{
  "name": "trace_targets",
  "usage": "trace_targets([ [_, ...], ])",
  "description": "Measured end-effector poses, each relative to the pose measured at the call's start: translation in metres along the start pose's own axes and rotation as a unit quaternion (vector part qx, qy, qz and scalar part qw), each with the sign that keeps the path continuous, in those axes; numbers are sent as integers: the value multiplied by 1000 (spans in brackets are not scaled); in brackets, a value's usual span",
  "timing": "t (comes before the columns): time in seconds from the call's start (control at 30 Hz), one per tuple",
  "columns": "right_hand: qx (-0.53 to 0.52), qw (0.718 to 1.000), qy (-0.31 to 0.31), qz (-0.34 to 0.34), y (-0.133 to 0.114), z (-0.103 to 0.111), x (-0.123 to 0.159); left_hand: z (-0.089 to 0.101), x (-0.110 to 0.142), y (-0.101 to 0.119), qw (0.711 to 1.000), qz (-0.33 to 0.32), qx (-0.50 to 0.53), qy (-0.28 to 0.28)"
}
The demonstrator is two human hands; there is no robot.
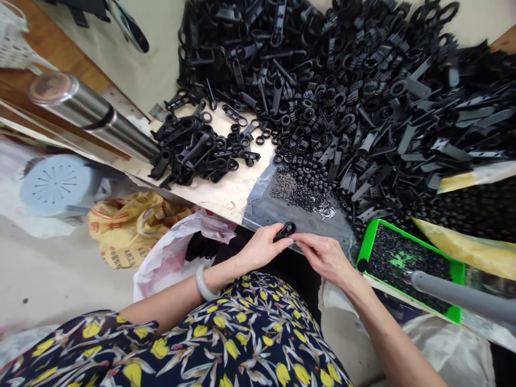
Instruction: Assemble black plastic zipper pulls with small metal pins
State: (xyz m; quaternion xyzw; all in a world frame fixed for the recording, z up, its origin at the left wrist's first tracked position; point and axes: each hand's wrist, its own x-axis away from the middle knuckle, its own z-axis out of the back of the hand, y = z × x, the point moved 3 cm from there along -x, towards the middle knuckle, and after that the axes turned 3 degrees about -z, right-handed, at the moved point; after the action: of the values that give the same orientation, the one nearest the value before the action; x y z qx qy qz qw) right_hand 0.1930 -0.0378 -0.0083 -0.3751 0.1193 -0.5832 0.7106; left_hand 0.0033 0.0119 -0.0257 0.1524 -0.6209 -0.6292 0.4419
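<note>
My left hand (260,248) is closed around a black plastic part with a ring-shaped end (287,230), held just over the table's front edge. The fingertips of my right hand (327,257) are pinched together against the right side of that part. Whatever sits between them is too small or hidden to make out. Just beyond my hands, a dark mat (262,208) carries little heaps of tiny dark pieces (284,185) and thin silvery pins (325,209). Left of the mat lies a cluster of similar black parts (197,153).
A large heap of black plastic pieces (314,80) covers the back of the table. On the right, a green tray (368,242) holds small black bits, with a grey rod-like tool (455,290) across it. A steel flask (92,110), yellow sack (121,226) and blue stool (56,183) are left.
</note>
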Motion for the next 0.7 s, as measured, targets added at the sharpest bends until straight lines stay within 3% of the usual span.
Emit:
trace_targets([
  [0.7,-91,993,-31,-70,0,-7,-1,-2,0,0,999,-30,-33,26],
])
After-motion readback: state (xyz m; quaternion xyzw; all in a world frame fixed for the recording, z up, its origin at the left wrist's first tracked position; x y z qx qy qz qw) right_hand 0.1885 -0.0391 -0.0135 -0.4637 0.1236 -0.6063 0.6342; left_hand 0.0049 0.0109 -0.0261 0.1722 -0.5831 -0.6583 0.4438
